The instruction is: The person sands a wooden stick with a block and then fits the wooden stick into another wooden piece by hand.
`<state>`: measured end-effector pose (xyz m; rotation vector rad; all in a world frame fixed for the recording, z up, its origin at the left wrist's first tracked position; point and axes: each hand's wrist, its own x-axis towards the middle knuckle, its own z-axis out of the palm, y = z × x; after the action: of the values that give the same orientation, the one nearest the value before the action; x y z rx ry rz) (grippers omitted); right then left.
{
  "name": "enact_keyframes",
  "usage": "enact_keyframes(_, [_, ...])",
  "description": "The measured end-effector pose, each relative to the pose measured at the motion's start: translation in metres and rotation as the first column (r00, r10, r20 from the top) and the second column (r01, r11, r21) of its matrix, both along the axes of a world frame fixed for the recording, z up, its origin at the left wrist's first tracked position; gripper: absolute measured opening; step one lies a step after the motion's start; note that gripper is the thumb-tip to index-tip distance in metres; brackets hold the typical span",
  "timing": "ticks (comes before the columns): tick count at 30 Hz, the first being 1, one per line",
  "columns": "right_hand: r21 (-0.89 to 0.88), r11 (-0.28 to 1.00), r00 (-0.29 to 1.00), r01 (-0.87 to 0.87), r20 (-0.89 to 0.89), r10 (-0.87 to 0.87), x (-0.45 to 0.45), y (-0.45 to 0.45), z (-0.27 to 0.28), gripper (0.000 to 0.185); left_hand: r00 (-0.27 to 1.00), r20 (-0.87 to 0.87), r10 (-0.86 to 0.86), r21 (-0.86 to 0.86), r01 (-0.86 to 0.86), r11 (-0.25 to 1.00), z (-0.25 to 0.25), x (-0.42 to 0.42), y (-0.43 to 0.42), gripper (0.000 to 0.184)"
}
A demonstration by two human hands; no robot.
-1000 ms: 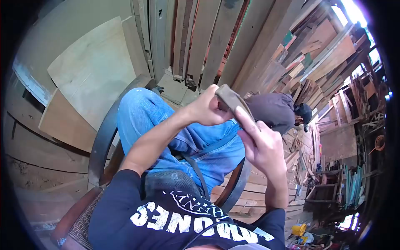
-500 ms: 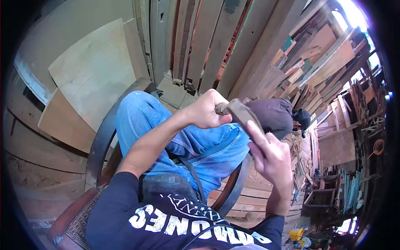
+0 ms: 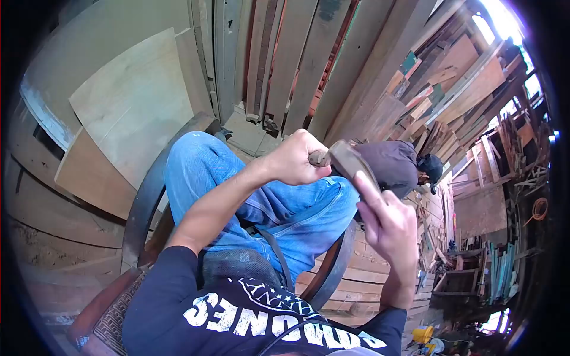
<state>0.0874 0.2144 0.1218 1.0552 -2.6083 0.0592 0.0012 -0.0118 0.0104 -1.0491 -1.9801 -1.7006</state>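
Observation:
My left hand [image 3: 295,159] is closed in a fist around a short, worn brown rod [image 3: 320,158], whose blunt end pokes out by the thumb. The rest of the rod is hidden inside the fist. My right hand [image 3: 389,222] grips a flat, slightly curved brown strip [image 3: 354,163], index finger stretched along it and the other fingers folded. The strip's upper end lies right beside the rod's end; whether they touch I cannot tell. Both hands are raised over my lap, above my blue jeans [image 3: 208,166].
I sit in a chair with a dark curved armrest [image 3: 142,196]. Another person [image 3: 389,166] in a dark top and cap bends over beyond my right hand. Plywood sheets [image 3: 136,101] lean at left. Long boards [image 3: 291,65] stand ahead; stacked timber [image 3: 457,89] fills the right.
My right hand and the strip have shifted slightly right and down, widening the space beside the rod's end. My left hand has barely moved.

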Motion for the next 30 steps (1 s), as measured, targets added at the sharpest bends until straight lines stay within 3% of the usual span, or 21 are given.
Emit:
enact_keyframes(3, [0.06,0.998,0.998,-0.024,0.063,0.021,0.002,-0.002,-0.005,0.054,1.0,0.024,-0.014,0.05,0.012,0.999,-0.003,0.001,0.004,0.02])
enact_keyframes(4, [0.051,0.998,1.0,0.023,-0.011,-0.022,-0.002,0.0,-0.009,0.058,0.996,0.081,0.025,-0.049,-0.021,0.999,-0.004,-0.001,0.0,0.019])
enact_keyframes(7, [0.034,0.996,0.991,0.088,-0.106,-0.084,-0.005,0.005,-0.006,0.063,1.0,0.014,0.025,-0.054,-0.024,0.998,0.001,0.002,0.002,0.018])
enact_keyframes(9, [-0.032,0.998,0.998,-0.053,0.038,0.054,0.003,0.003,-0.002,0.054,0.999,0.0,0.039,-0.021,-0.039,0.999,0.004,0.002,0.002,0.018])
enact_keyframes(11, [0.023,1.0,0.998,-0.021,0.063,0.019,0.006,-0.001,-0.005,0.054,1.0,-0.003,0.008,0.062,-0.008,0.998,-0.001,0.002,0.005,0.02])
enact_keyframes(13, [0.031,0.988,0.988,0.149,-0.04,-0.148,0.001,-0.003,-0.005,0.055,0.997,0.065,0.04,-0.001,-0.04,0.999,-0.001,0.003,0.002,0.021])
enact_keyframes(15, [-0.009,0.99,0.989,0.138,-0.057,-0.138,-0.001,0.002,-0.005,0.055,0.999,0.017,0.045,-0.089,-0.043,0.995,-0.001,0.001,0.001,0.008])
enact_keyframes(16, [-0.039,0.998,0.999,0.051,-0.008,-0.051,0.001,0.003,-0.005,0.055,0.999,0.043,0.006,0.021,-0.007,1.0,0.002,0.003,0.003,0.01])
enact_keyframes(18, [-0.07,0.997,0.998,-0.031,0.055,0.035,0.003,0.004,-0.008,0.055,0.999,0.043,0.026,0.022,-0.027,0.999,0.001,0.001,0.004,0.011])
enact_keyframes(23, [0.007,0.99,0.989,0.144,-0.04,-0.143,-0.004,0.0,-0.008,0.055,0.995,0.011,0.103,-0.059,-0.103,0.993,-0.001,0.001,0.004,0.014])
enact_keyframes(25, [-0.143,0.989,0.999,-0.048,0.004,0.05,-0.003,0.003,-0.01,0.055,0.995,0.004,0.095,-0.021,-0.095,0.995,0.0,-0.001,0.006,0.016])
enact_keyframes(26, [-0.096,0.992,0.996,-0.086,0.025,0.089,0.001,0.002,-0.009,0.056,0.996,-0.025,0.087,0.045,-0.086,0.995,-0.003,-0.002,0.009,0.017])
enact_keyframes(27, [-0.037,0.998,0.998,-0.048,0.049,0.05,0.004,-0.004,-0.007,0.055,0.996,-0.055,0.077,0.108,-0.071,0.992,-0.005,-0.001,0.011,0.018])
enact_keyframes(28, [-0.041,0.999,1.0,0.003,0.025,-0.002,0.002,-0.005,-0.009,0.054,0.995,0.02,0.1,-0.005,-0.1,0.995,-0.006,0.001,0.007,0.015])
enact_keyframes(30, [0.012,0.996,0.991,0.086,-0.102,-0.084,-0.008,0.001,-0.013,0.062,0.994,-0.008,0.111,-0.013,-0.111,0.994,-0.002,0.003,0.007,0.015])
